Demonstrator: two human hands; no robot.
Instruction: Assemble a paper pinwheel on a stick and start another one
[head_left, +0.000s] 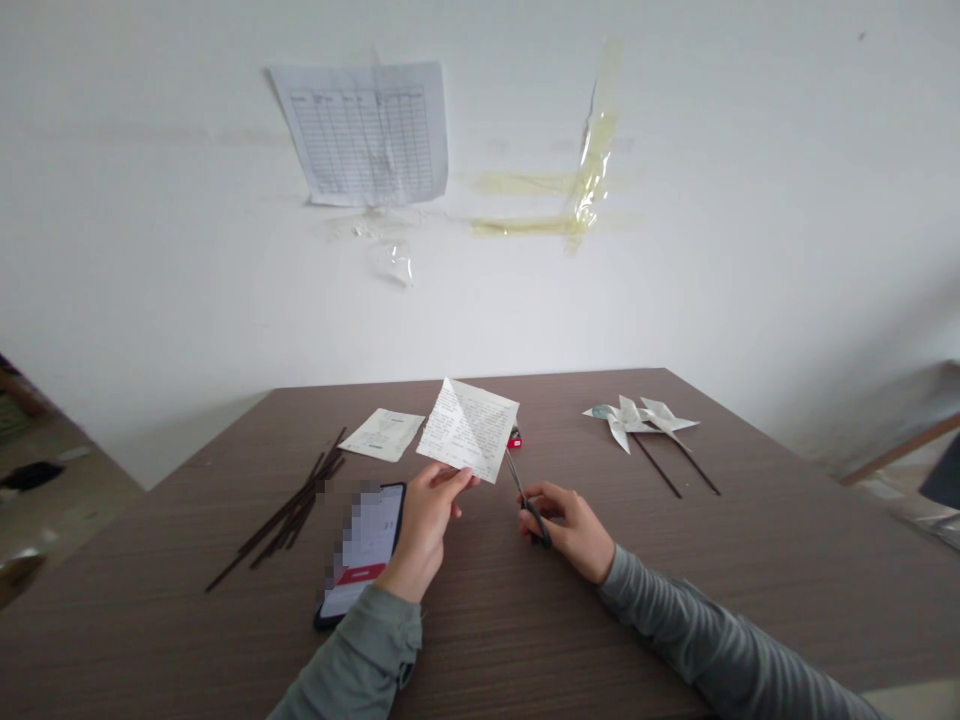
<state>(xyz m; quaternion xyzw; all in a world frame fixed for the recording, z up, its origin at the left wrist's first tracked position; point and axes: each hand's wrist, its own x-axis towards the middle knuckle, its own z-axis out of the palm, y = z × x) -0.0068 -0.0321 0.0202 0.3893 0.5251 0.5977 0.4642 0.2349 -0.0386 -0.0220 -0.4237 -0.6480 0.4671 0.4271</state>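
My left hand [429, 515] pinches the lower edge of a square sheet of printed paper [472, 425]. Diagonal creases cross the sheet, which is held up above the table. In my right hand [566, 525] is a pair of scissors [535, 520], its dark handles around my fingers and its blades pointing up toward the paper's lower right corner. Whether the blades touch the paper I cannot tell. Behind the sheet, a small red box [514, 438] is mostly hidden.
A phone [364, 550] lies by my left wrist. Left of it are several thin dark sticks [300, 500] and some paper squares [384, 434]. Paper pinwheels [637, 415] on sticks rest at the right of the brown table [480, 640]. The wall [750, 200] stands behind.
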